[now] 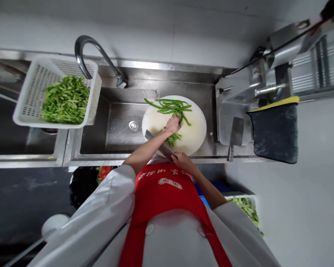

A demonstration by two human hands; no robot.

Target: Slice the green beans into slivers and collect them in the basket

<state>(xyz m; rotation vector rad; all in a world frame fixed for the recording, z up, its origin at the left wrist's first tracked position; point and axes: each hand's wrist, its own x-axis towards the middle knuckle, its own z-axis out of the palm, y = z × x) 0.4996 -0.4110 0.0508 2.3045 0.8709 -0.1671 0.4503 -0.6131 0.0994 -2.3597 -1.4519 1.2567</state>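
Observation:
A round white cutting board [199,128] lies across the right part of the steel sink. On its far side are several long thin green vegetables [174,105], like green beans or slim peppers. My left hand [173,124] is closed on the near ends of some of them. Short cut pieces [174,139] lie just below that hand. Close to the board's near edge, my right hand [182,162] grips the handle of a kitchen knife [164,150]. Its blade points up and to the left, partly hidden beneath my left forearm.
A white perforated basket [30,120] of cut green pieces [68,104] stands to the left, below a curved faucet [100,50]. To the right are a cleaver [236,131] and a dark cloth [275,131] with a yellow edge. A crate of leafy greens [246,209] sits low at right.

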